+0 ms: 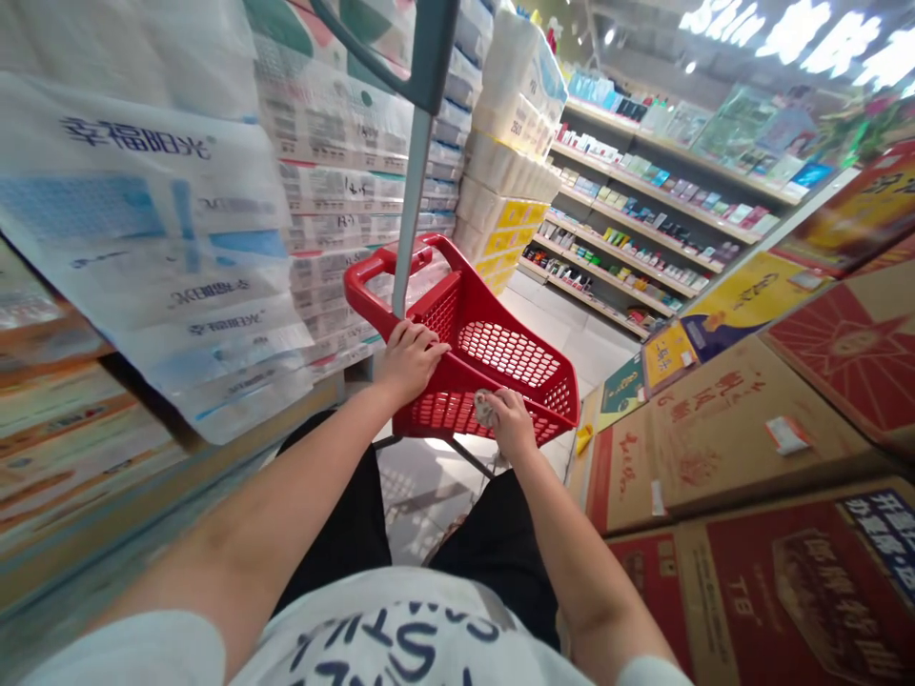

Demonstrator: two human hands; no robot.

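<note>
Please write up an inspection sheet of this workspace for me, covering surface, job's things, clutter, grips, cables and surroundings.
Surface: pale tiled floor, patterned with light and shadow.
Job's things: red perforated plastic basket with a grey upright pole; small crumpled greyish wad, material unclear.
Clutter: white-and-blue plastic-wrapped packs stacked left; brown-and-red cardboard cartons stacked right.
Grips: left grip lies over the basket's rim near the pole; right grip holds the wad at the basket's near side, contact with the basket unclear.
Cables: nothing seen.
Surroundings: pale shelves of small coloured packages ahead; glowing white sign at upper right.
</note>
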